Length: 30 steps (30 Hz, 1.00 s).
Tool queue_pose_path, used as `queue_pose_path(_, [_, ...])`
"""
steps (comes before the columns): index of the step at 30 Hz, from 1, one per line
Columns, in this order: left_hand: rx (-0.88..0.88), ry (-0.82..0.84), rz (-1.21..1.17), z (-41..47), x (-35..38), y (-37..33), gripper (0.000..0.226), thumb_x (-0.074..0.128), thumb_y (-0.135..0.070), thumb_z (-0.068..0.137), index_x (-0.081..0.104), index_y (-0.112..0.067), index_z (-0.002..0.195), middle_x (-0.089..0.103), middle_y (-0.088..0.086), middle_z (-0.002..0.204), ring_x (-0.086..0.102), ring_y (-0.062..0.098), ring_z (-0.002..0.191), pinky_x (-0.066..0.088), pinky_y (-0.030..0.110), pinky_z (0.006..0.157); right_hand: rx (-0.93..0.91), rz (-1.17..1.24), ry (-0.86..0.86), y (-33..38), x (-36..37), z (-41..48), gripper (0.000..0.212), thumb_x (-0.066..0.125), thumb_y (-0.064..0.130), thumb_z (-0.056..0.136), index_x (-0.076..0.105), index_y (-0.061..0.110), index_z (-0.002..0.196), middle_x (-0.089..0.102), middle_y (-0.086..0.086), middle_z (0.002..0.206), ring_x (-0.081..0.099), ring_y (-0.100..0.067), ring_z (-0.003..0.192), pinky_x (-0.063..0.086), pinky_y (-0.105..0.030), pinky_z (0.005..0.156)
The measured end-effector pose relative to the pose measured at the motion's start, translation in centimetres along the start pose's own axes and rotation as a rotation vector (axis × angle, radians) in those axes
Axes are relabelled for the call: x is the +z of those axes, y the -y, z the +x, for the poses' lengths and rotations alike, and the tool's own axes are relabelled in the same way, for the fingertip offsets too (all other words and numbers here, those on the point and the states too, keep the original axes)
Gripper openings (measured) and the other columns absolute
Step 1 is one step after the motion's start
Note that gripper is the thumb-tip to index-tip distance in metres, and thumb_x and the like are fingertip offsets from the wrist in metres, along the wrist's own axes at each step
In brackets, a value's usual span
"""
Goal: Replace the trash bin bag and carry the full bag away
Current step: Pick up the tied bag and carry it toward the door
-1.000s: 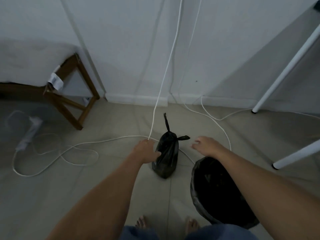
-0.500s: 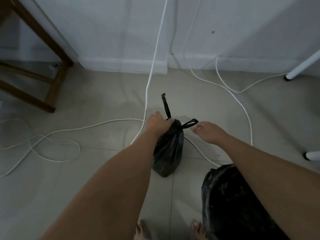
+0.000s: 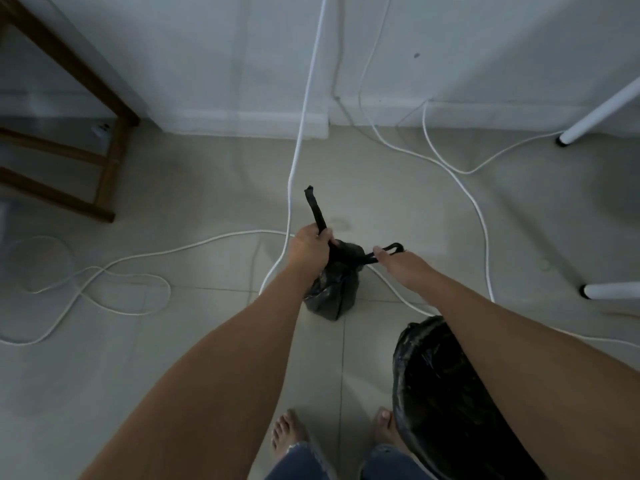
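Full bag [image 3: 334,285] sits on the floor tiles [image 3: 194,202] at view centre; small, black, neck tied w/ two tails: upright tail [image 3: 315,209] points to 12 o'clock, looped tail [image 3: 394,247] sticks out toward 3. Left hand [image 3: 309,252] is clamped round the neck at the base of the upright tail; right hand [image 3: 401,265] reaches the looped tail w/ fingers fairly straight, tips on it; can't tell if it actually pinches. Bin [image 3: 446,393] at 5 o'clock is already lined in black, so prob. only the carry-off is left.

Risks: white cable [image 3: 290,174] drops from 12 o'clock & runs just beside the bag's 9 o'clock side; a 2nd cable [image 3: 398,294] leaves the bag's base toward 4; a lift could hook either & yank its plug. Thin film may stretch or tear if all the weight hangs from one tail; a loose knot could slip. Bare feet [image 3: 287,431] at 6 o'clock + cable loops [image 3: 104,282] at 8–9 = trip hazard when walking off. Stool [image 3: 111,168] at 10 & table leg [image 3: 595,114] at 2 narrow the way out.
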<state>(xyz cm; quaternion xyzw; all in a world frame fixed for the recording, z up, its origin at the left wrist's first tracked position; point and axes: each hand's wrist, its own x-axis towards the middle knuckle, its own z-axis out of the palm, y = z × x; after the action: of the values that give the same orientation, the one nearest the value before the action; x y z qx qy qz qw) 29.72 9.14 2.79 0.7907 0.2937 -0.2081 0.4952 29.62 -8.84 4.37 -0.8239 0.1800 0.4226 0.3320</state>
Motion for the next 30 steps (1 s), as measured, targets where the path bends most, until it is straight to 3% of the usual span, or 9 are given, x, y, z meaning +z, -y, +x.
queue_pose_path(3, [-0.026, -0.001, -0.130, -4.4, -3.4, -2.1, 0.039, 0.051, -0.026, 0.097, 0.066, -0.026, 0.061, 0.077, 0.009, 0.092, 0.069, 0.034, 0.088, 0.057, 0.050, 0.084, 0.064, 0.210, 0.023, 2.7, -0.6, -4.6, 0.085, 0.038, 0.074, 0.083, 0.049, 0.007, 0.135, 0.052, -0.013, 0.136, 0.050, -0.030, 0.124, 0.037, -0.033, 0.098])
queue_pose_path(6, [-0.038, -0.004, -0.267, -9.1, -7.7, -4.8, 0.033, 0.053, -0.030, 0.091, 0.066, -0.029, 0.061, 0.077, 0.011, 0.091, 0.073, 0.038, 0.090, 0.061, 0.059, 0.083, 0.048, 0.393, 0.021, 6.2, -1.7, -9.6, 0.096, 0.048, 0.081, 0.069, 0.051, 0.010, 0.134, 0.055, -0.010, 0.135, 0.052, -0.028, 0.123, 0.040, -0.045, 0.106])
queue_pose_path(9, [-0.003, -0.036, -0.358, -15.2, -12.8, -9.8, 0.028, 0.054, -0.031, 0.091, 0.065, -0.026, 0.066, 0.072, 0.020, 0.094, 0.073, 0.042, 0.091, 0.060, 0.064, 0.076, -0.100, 0.433, -0.064, 11.9, -3.8, -16.4, 0.040, 0.057, 0.055, 0.085, 0.065, 0.017, 0.098, 0.065, -0.007, 0.110, 0.061, -0.027, 0.104, 0.049, -0.046, 0.097])
queue_pose_path(11, [0.010, -0.072, -0.411, -19.9, -16.8, -13.7, 0.027, 0.053, -0.024, 0.099, 0.062, -0.020, 0.075, 0.069, 0.021, 0.093, 0.072, 0.041, 0.090, 0.061, 0.062, 0.079, -0.217, 0.415, -0.129, 16.0, -5.5, -21.0, 0.021, 0.063, 0.039, 0.086, 0.067, 0.019, 0.083, 0.070, -0.007, 0.096, 0.065, -0.025, 0.091, 0.053, -0.043, 0.087])
queue_pose_path(15, [0.094, -0.194, -0.414, -26.9, -23.9, -19.8, 0.026, 0.054, -0.021, 0.100, 0.064, -0.017, 0.076, 0.070, 0.025, 0.091, 0.072, 0.045, 0.086, 0.062, 0.058, 0.075, -0.340, 0.431, -0.092, 24.0, -8.4, -29.5, 0.015, 0.072, 0.027, 0.081, 0.065, 0.015, 0.076, 0.064, -0.004, 0.074, 0.059, -0.019, 0.072, 0.046, -0.030, 0.066])
queue_pose_path(21, [0.181, -0.375, -0.408, -36.3, -34.1, -24.4, 0.029, 0.056, -0.041, 0.085, 0.068, -0.016, 0.079, 0.073, 0.019, 0.086, 0.071, 0.043, 0.084, 0.058, 0.058, 0.078, -0.505, 0.371, 0.077, 33.3, -9.8, -41.6, 0.013, 0.074, 0.013, 0.080, 0.061, 0.012, 0.076, 0.066, -0.011, 0.082, 0.061, -0.023, 0.076, 0.045, -0.029, 0.063])
queue_pose_path(24, [0.234, -0.481, -0.410, -41.5, -39.1, -26.0, 0.027, 0.055, -0.031, 0.097, 0.069, -0.013, 0.082, 0.073, 0.012, 0.081, 0.069, 0.022, 0.067, 0.060, 0.037, 0.064, -0.614, 0.375, 0.172, 36.9, -8.9, -46.3, 0.013, 0.073, 0.008, 0.080, 0.061, 0.009, 0.079, 0.065, -0.014, 0.082, 0.062, -0.024, 0.073, 0.054, -0.036, 0.071])
queue_pose_path(26, [0.251, -0.590, -0.407, -44.6, -42.9, -25.9, 0.029, 0.053, -0.023, 0.102, 0.070, -0.005, 0.087, 0.067, 0.003, 0.073, 0.059, 0.008, 0.057, 0.048, 0.020, 0.054, -0.684, 0.382, 0.231, 39.5, -7.4, -49.4, 0.012, 0.073, 0.006, 0.080, 0.063, 0.005, 0.087, 0.067, -0.016, 0.087, 0.064, -0.027, 0.078, 0.055, -0.039, 0.078])
queue_pose_path(30, [0.250, -0.766, -0.417, -49.4, -49.9, -24.2, 0.029, 0.053, -0.019, 0.102, 0.068, -0.007, 0.081, 0.060, -0.006, 0.063, 0.055, 0.005, 0.056, 0.038, 0.006, 0.043, -0.795, 0.366, 0.352, 43.9, -3.2, -55.5, 0.012, 0.067, 0.001, 0.084, 0.066, -0.003, 0.096, 0.066, -0.010, 0.078, 0.062, -0.023, 0.071, 0.053, -0.028, 0.067])
